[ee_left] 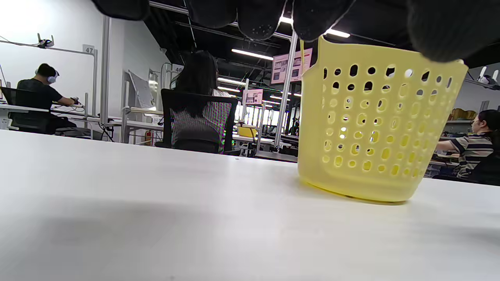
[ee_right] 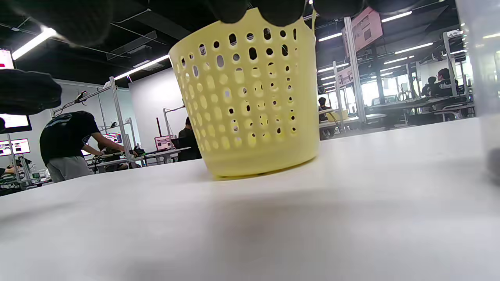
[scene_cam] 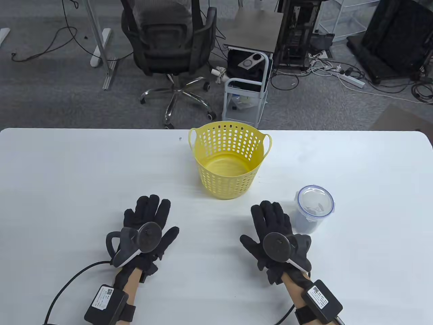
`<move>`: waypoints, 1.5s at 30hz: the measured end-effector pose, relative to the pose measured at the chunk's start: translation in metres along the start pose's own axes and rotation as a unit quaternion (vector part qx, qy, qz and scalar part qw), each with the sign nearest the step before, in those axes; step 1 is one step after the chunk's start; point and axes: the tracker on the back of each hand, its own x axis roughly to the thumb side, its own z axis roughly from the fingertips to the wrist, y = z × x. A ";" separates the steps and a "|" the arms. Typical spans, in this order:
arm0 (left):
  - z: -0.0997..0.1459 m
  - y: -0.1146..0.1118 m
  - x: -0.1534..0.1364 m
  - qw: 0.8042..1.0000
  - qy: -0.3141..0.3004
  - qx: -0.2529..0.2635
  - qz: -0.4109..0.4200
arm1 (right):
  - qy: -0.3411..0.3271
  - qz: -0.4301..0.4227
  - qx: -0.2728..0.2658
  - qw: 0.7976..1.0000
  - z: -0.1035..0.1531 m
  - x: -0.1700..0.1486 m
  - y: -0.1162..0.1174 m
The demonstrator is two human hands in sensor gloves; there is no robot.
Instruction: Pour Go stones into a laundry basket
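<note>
We see the lidded jar [scene_cam: 314, 209] of Go stones upright on the worktop [scene_cam: 67, 176] just beside our right hand [scene_cam: 275, 238], nearer than the left hand [scene_cam: 147, 226], both hands' fingers flat, spread, holding nothing, basket [scene_cam: 230, 159] ahead between them.

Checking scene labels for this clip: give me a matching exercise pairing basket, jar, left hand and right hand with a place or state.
Things:
1. basket
2. jar
3. left hand
4. right hand

Descriptions:
A. flat on the table, just left of the jar
B. clear, lid on, right of the basket
C. yellow, upright, nothing inside
D. flat on the table, nothing beside it

Pairs: 1-C, 2-B, 3-D, 4-A
</note>
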 end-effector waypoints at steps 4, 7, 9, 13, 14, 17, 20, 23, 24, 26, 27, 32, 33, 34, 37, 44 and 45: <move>0.000 0.000 0.002 1.000 -0.004 0.000 -0.003 | 0.003 -0.005 -0.003 1.000 -0.001 -0.001 0.000; 0.000 0.000 0.002 1.000 -0.004 0.002 -0.003 | 0.007 -0.010 -0.002 1.000 -0.002 -0.002 -0.001; 0.001 -0.001 0.002 1.000 -0.003 0.002 0.000 | 0.010 -0.011 -0.005 1.000 -0.002 -0.003 -0.003; 0.001 -0.001 0.003 1.000 -0.005 -0.002 0.001 | 0.007 -0.006 -0.026 1.000 -0.006 -0.003 -0.012; 0.001 -0.001 0.004 1.000 -0.005 -0.002 0.000 | 0.008 -0.004 -0.032 0.999 -0.006 -0.004 -0.014; 0.002 -0.001 0.005 1.000 -0.009 0.001 0.001 | 0.019 -0.005 -0.062 0.998 -0.009 -0.007 -0.027; 0.002 -0.002 0.006 1.000 -0.009 -0.004 0.003 | 0.038 -0.001 -0.090 0.995 -0.010 -0.016 -0.039; 0.003 -0.003 0.006 1.000 -0.009 -0.007 0.002 | 0.077 -0.005 -0.110 0.991 -0.012 -0.033 -0.051; 0.003 -0.003 0.007 1.000 -0.009 -0.008 0.002 | 0.083 -0.005 -0.113 0.990 -0.012 -0.036 -0.052; 0.003 -0.003 0.007 1.000 -0.009 -0.010 0.003 | 0.106 0.001 -0.123 0.987 -0.013 -0.048 -0.056; 0.003 -0.003 0.007 1.000 -0.009 -0.011 0.003 | 0.119 0.007 -0.124 0.985 -0.013 -0.054 -0.057; 0.004 -0.004 0.008 1.000 -0.009 -0.014 0.001 | 0.180 0.014 -0.113 0.977 -0.013 -0.081 -0.058; 0.004 -0.004 0.008 1.000 -0.009 -0.015 0.001 | 0.193 0.015 -0.111 0.975 -0.013 -0.086 -0.058; 0.004 -0.004 0.008 1.000 -0.008 -0.016 0.001 | 0.201 0.015 -0.110 0.973 -0.013 -0.089 -0.057; 0.004 -0.004 0.008 1.000 -0.008 -0.019 0.001 | 0.226 0.014 -0.110 0.968 -0.013 -0.100 -0.055; 0.004 -0.004 0.009 1.000 -0.009 -0.022 0.002 | 0.254 -0.006 -0.096 0.962 -0.012 -0.113 -0.050; 0.004 -0.004 0.010 1.000 -0.009 -0.022 0.001 | 0.252 -0.010 -0.093 0.963 -0.012 -0.113 -0.050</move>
